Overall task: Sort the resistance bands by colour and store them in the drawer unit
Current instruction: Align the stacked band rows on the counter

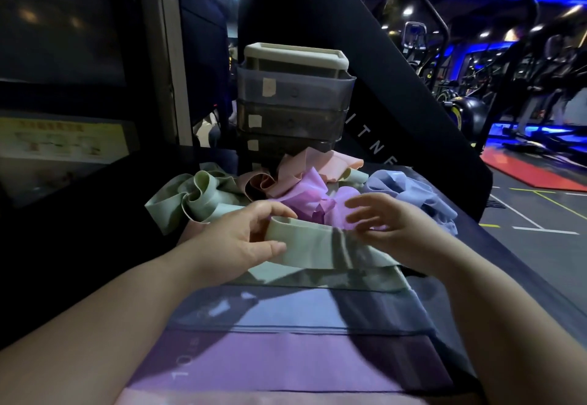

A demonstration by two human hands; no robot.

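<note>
My left hand (244, 236) pinches the folded end of a pale green band (314, 247), which lies across the dark surface towards my right hand (390, 226). That hand hovers over the band's other end with its fingers spread; whether it touches the band I cannot tell. Behind them lies a heap of bands: green (193, 198), pink (295, 169), purple (308, 198) and blue (409, 192). A grey drawer unit (292, 99) with a cream top stands behind the heap, its drawers closed. Flat bands lie stacked near me: green (320, 279), blue (298, 309), purple (286, 360), pink at the bottom edge.
A large black gym machine (381, 93) rises behind the drawer unit. The dark surface's right edge (514, 261) drops to the gym floor, with treadmills and a red mat (533, 169) beyond. A yellow poster (60, 141) is on the left wall.
</note>
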